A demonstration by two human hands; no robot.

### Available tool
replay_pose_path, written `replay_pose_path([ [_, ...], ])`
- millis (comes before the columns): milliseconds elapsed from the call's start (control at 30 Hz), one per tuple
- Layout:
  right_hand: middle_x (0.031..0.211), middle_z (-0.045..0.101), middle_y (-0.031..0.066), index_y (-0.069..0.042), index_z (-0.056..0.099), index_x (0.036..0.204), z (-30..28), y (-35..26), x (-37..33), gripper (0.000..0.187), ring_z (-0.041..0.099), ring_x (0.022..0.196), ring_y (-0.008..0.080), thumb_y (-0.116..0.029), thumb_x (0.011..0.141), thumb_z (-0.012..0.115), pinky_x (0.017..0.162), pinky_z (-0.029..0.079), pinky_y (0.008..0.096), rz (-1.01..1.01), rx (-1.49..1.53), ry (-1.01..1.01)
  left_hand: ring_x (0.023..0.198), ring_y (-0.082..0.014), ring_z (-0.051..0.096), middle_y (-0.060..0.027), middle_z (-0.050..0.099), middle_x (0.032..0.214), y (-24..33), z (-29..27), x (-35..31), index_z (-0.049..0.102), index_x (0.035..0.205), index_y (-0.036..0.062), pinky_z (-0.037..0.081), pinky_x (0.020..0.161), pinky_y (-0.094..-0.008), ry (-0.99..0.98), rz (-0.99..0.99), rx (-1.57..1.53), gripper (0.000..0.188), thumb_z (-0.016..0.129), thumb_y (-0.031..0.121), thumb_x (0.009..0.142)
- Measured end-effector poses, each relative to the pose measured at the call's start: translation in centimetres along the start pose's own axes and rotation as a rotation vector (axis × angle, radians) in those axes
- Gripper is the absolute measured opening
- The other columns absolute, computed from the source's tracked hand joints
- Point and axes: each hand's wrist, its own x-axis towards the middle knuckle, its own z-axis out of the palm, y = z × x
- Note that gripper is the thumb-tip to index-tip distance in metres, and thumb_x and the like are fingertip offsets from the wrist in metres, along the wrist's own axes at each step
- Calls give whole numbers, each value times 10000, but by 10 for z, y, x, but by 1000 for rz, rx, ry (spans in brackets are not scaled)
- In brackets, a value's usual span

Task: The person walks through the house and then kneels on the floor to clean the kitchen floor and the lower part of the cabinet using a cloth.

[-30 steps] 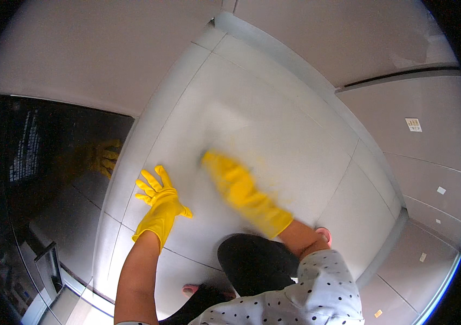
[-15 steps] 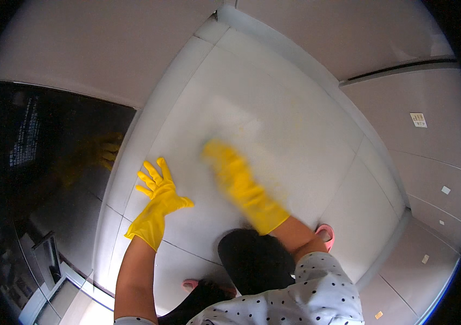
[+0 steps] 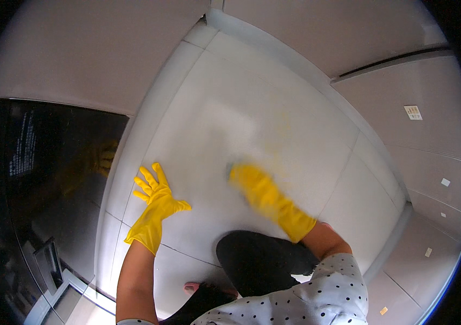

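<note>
In a yellow rubber glove, my left hand (image 3: 155, 196) rests on the pale tiled floor (image 3: 203, 97) with fingers spread wide, holding nothing. My right hand (image 3: 260, 187), gloved the same way, is low over the floor to the right of it and smeared by motion. A grey-green pad (image 3: 231, 167) shows as a blurred edge at the right glove's fingertips, pressed under them. Most of the pad is hidden by the glove. Faint yellowish smears (image 3: 284, 124) mark the tiles beyond my right hand.
A glossy black appliance front (image 3: 62, 157) on the left mirrors a glove. Greyish-pink cabinet panels (image 3: 420, 135) with small stickers line the right side, and more panels (image 3: 89, 54) rise at upper left. My bent knee (image 3: 257, 254) and a pink slipper (image 3: 191, 288) are near the lower edge.
My right hand has swept to the right and nearer to me across the floor, with the pad at its fingertips. My left hand stays in place on the tiles.
</note>
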Motion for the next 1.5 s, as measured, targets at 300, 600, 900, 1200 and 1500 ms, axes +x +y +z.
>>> replay_pose_path([
  [300, 1329, 611, 184, -61, 612, 1293, -71, 107, 99, 419, 569, 1245, 366, 12, 881, 585, 1096, 422, 465, 173, -329, 551, 1444, -590, -185, -392, -237, 1554, 51, -21, -1, -231, 1547, 48, 0, 1120, -724, -46, -203, -107, 1671, 958, 547, 483],
  [600, 1385, 580, 163, -74, 623, 1286, 10, 46, 196, 386, 532, 1296, 348, -120, 903, 631, 1122, 392, 447, -107, -111, 196, 1453, -568, -190, -408, -253, 1536, 98, -72, 18, -284, 1522, 49, 37, 1129, -719, -152, -282, -131, 1676, 971, 503, 508],
  [900, 1372, 597, 122, -120, 652, 1252, 8, 65, 326, 370, 537, 1276, 329, -149, 885, 612, 1099, 410, 414, -184, -243, 357, 1452, -559, -208, -411, -290, 1518, 98, -74, 23, -299, 1514, 52, 23, 1133, -710, -189, -336, -107, 1697, 977, 500, 489],
  [1200, 1268, 654, 66, -141, 658, 1203, -22, 159, 415, 300, 649, 1097, 279, -216, 936, 546, 912, 512, 477, 137, -676, 605, 1422, -573, -259, -434, -300, 1497, 96, -65, 31, -290, 1510, 27, -42, 1120, -713, -183, -306, -124, 1733, 993, 501, 448],
  [1500, 1272, 649, 121, -103, 581, 1302, -72, 153, 328, 358, 648, 1094, 334, -178, 953, 555, 940, 525, 428, 477, -681, 231, 1468, -556, -147, -405, -223, 1548, 95, -64, 29, -301, 1509, 44, 50, 1130, -728, -156, -308, -66, 1766, 997, 515, 408],
])
